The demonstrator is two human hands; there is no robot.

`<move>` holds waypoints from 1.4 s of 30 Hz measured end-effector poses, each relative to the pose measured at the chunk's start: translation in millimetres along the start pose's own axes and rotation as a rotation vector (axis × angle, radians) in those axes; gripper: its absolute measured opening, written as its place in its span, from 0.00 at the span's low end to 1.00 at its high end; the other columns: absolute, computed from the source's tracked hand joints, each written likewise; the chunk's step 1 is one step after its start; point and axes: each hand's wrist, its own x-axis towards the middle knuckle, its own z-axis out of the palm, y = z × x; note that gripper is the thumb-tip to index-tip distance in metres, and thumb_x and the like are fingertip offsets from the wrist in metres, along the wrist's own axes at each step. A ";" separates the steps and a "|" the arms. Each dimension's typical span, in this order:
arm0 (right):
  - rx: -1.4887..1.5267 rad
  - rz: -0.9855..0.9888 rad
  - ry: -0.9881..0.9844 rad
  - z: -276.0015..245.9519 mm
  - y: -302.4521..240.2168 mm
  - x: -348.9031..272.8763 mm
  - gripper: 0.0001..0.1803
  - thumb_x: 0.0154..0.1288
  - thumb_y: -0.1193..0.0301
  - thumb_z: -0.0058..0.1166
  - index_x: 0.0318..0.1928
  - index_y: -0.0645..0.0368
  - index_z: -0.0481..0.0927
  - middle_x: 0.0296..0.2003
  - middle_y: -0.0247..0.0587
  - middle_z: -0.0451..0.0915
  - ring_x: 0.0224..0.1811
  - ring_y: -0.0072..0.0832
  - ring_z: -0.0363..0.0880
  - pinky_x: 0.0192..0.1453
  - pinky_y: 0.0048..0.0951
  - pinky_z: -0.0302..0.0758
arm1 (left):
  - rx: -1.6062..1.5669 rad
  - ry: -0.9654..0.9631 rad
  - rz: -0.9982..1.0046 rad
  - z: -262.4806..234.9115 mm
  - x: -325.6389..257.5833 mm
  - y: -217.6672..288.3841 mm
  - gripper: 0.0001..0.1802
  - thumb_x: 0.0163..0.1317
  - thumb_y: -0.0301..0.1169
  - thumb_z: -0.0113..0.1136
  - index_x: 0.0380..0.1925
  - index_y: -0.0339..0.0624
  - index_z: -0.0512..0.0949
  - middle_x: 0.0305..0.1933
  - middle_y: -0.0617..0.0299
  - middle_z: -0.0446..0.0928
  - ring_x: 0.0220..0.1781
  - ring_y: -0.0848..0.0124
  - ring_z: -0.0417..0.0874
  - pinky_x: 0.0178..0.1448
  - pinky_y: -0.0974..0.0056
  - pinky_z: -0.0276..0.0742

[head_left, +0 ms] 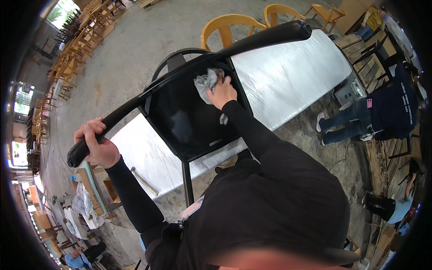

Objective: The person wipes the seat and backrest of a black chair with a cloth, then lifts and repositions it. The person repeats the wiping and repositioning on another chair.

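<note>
A black wooden chair [184, 121] with a dark glossy seat stands tilted toward me over a plastic-wrapped table. My left hand [96, 143] is wrapped round the end of its left armrest [118, 114]. Pressed against the far right part of the seat is a crumpled grey cloth [207, 84], held in my right hand [222, 93]. The right armrest [269, 39] reaches out to the upper right, untouched. One chair leg [187, 184] points down toward my body. Part of the cloth is hidden by my fingers.
The table [288, 76] is covered in shiny clear plastic, with a hammer-like tool [145, 181] at its near left edge. Light wooden chairs [230, 26] stand beyond it. A person in dark clothes [382, 108] works at the right. Rows of chairs [76, 49] line the far left.
</note>
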 end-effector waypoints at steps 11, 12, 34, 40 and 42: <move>0.090 -0.040 0.050 -7.7 -3.9 -4.1 0.48 0.60 0.53 0.58 0.70 0.74 0.56 0.57 0.68 0.68 0.50 0.57 0.80 0.53 0.46 0.80 | -0.045 -0.016 0.023 -0.6 2.5 -4.0 0.09 0.64 0.21 0.56 0.25 0.39 0.71 0.20 0.57 0.72 0.25 0.66 0.75 0.45 0.52 0.79; 0.110 -0.064 0.088 -5.3 -8.5 3.8 0.46 0.61 0.52 0.56 0.69 0.75 0.59 0.56 0.69 0.69 0.50 0.58 0.80 0.53 0.46 0.80 | -0.032 -0.020 0.031 -0.7 2.0 -3.4 0.09 0.64 0.21 0.57 0.25 0.39 0.71 0.20 0.57 0.72 0.25 0.66 0.75 0.45 0.52 0.79; -0.039 0.126 -0.284 0.7 24.8 -69.7 0.51 0.58 0.59 0.61 0.72 0.75 0.50 0.56 0.63 0.66 0.52 0.56 0.79 0.54 0.48 0.80 | -0.074 -0.049 -0.014 -8.4 -0.4 -6.5 0.05 0.63 0.23 0.58 0.29 0.38 0.73 0.23 0.55 0.74 0.29 0.64 0.76 0.48 0.51 0.76; -0.173 -0.561 -0.042 29.7 -67.5 -24.6 0.39 0.51 0.61 0.66 0.67 0.46 0.72 0.63 0.50 0.66 0.63 0.49 0.65 0.60 0.50 0.66 | -0.012 0.028 -0.008 -1.6 -2.4 -3.5 0.06 0.63 0.23 0.60 0.27 0.37 0.74 0.22 0.56 0.74 0.27 0.64 0.78 0.46 0.53 0.78; -0.273 -0.766 -0.083 45.3 -102.4 -37.6 0.39 0.50 0.57 0.66 0.66 0.43 0.73 0.62 0.46 0.67 0.60 0.45 0.66 0.57 0.47 0.66 | -0.001 0.009 0.007 -2.5 -2.0 -2.5 0.06 0.62 0.24 0.61 0.28 0.37 0.75 0.22 0.57 0.75 0.28 0.64 0.79 0.46 0.53 0.78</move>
